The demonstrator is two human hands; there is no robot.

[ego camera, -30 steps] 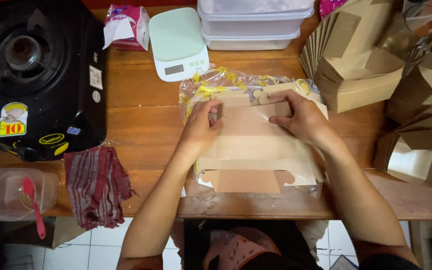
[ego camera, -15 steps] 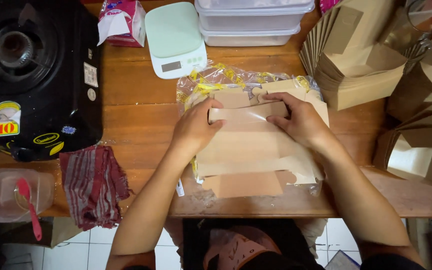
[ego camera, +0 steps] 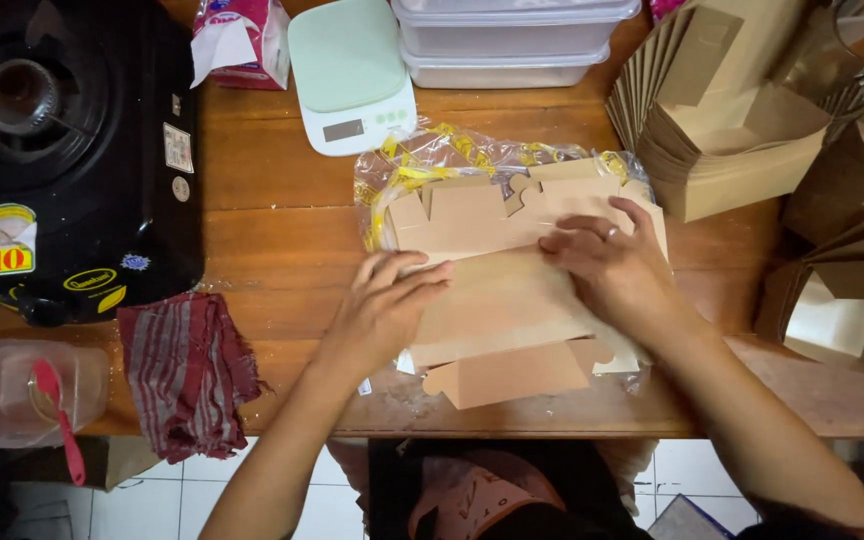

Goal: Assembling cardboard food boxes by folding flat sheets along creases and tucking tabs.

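The flat brown cardboard box blank (ego camera: pixel 497 300) lies on the wooden bench (ego camera: pixel 282 215), on top of a stack of like blanks inside a crinkled clear plastic wrapper with yellow print (ego camera: pixel 432 160). All positions below are given relative to this blank.

Left hand (ego camera: pixel 382 315): open, palm down, fingers spread and pressed flat on the blank's left edge. It grips nothing.

Right hand (ego camera: pixel 612 265): open, palm down, fingers slightly curled over the blank's upper right portion, near the notched tabs. It also presses rather than grips.

Surroundings: a mint-green digital kitchen scale (ego camera: pixel 352 75) stands beyond the blank, to its upper left. Stacked clear plastic lidded containers (ego camera: pixel 512 40) sit behind the blank. A stack of folded brown cardboard boxes (ego camera: pixel 722 130) stands to its right. A red-and-grey striped cloth (ego camera: pixel 187 370) lies to its left at the bench edge, with a black single-burner gas stove (ego camera: pixel 62 150) further left.

Procedure note, as a judgement: the step in hand appears to be creasing or flattening the top blank. For a clean result, keep both palms flat, hold the left edge fixed with the left hand, and run pressure along the score line evenly. Keep the blanks underneath from shifting in the loose wrapper, as slippage would skew the fold.
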